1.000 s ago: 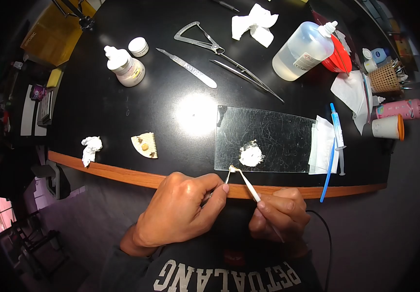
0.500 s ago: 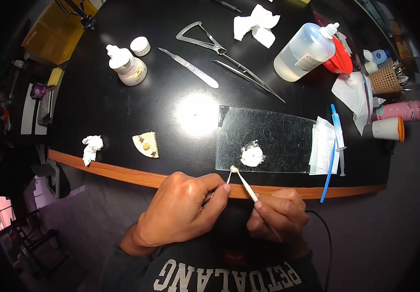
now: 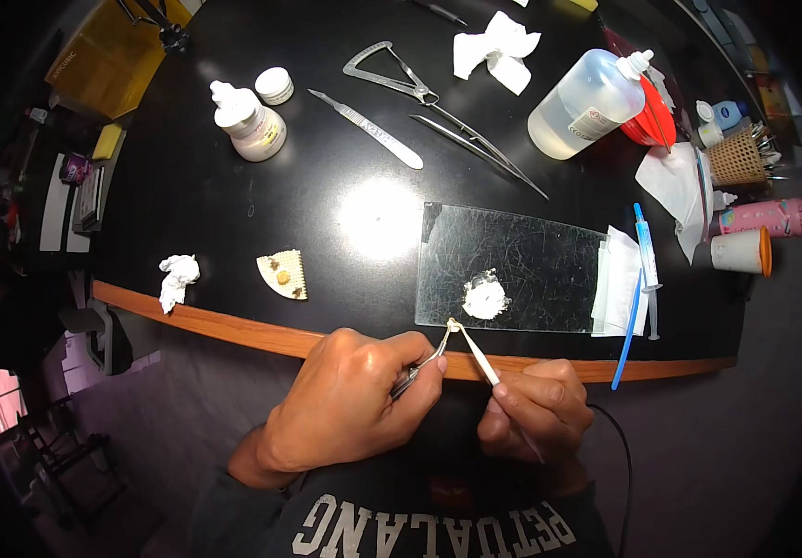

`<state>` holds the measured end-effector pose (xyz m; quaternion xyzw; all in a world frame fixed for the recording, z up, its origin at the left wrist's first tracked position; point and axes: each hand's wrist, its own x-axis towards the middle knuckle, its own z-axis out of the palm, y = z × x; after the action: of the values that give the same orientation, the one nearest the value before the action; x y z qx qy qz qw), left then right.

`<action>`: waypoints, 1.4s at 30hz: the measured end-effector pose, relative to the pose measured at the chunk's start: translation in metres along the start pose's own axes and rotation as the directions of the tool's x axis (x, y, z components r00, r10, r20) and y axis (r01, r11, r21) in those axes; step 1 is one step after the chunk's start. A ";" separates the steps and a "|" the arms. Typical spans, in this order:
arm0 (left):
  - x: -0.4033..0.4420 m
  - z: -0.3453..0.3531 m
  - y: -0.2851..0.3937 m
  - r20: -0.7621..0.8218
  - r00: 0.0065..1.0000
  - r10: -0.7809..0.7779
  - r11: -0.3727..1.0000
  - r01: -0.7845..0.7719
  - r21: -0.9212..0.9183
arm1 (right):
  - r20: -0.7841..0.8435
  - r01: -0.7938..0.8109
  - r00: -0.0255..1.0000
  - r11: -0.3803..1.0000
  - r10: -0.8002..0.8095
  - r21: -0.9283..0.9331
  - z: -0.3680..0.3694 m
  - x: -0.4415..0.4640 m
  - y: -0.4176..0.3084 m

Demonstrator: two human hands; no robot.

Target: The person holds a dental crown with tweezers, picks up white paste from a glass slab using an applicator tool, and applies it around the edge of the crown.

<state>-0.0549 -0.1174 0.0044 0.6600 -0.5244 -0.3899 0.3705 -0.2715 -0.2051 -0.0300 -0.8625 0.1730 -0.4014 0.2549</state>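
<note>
My left hand (image 3: pixel 350 405) is closed around a slim metal instrument (image 3: pixel 405 380); its exact kind is partly hidden by the fingers. At its tip sits a tiny pale piece (image 3: pixel 454 325), too small to name. My right hand (image 3: pixel 542 409) pinches a white tapered stick-like tool (image 3: pixel 479 358), whose point meets that piece. Both tips come together over the table's wooden front edge. Just beyond lies a scratched glass slab (image 3: pixel 541 246) bearing a mound of white paste or powder (image 3: pixel 486 298).
Left of the slab are a beige honeycomb piece (image 3: pixel 283 275) and crumpled tissue (image 3: pixel 178 282). Behind lie a scalpel (image 3: pixel 373 133), a caliper (image 3: pixel 387 70), tweezers (image 3: pixel 480 153), a white dropper bottle (image 3: pixel 250 126) and a large clear bottle (image 3: pixel 582 107). A blue syringe (image 3: pixel 645 246) rests at right.
The pale piece and both tool tips have shifted slightly right in view, and more of the metal instrument shows. The table items also shift slightly right, as the view has moved.
</note>
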 end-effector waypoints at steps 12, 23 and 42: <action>-0.001 0.004 -0.001 -0.038 0.999 0.026 0.997 -0.023 0.068 | -0.004 -0.046 0.999 0.999 0.046 0.021 -0.006 0.001 -0.002; -0.002 0.007 -0.001 -0.043 0.999 0.029 0.994 -0.024 0.106 | -0.005 -0.041 0.999 0.999 0.042 0.030 -0.006 0.001 -0.003; -0.009 0.010 0.003 -0.314 0.937 0.151 0.966 -0.207 -0.155 | -0.282 -0.064 0.948 0.957 0.146 0.282 -0.005 -0.006 0.009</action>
<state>-0.0666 -0.1101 0.0038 0.6233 -0.4818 -0.2970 0.5396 -0.2800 -0.2102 -0.0363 -0.7382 0.1996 -0.5333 0.3618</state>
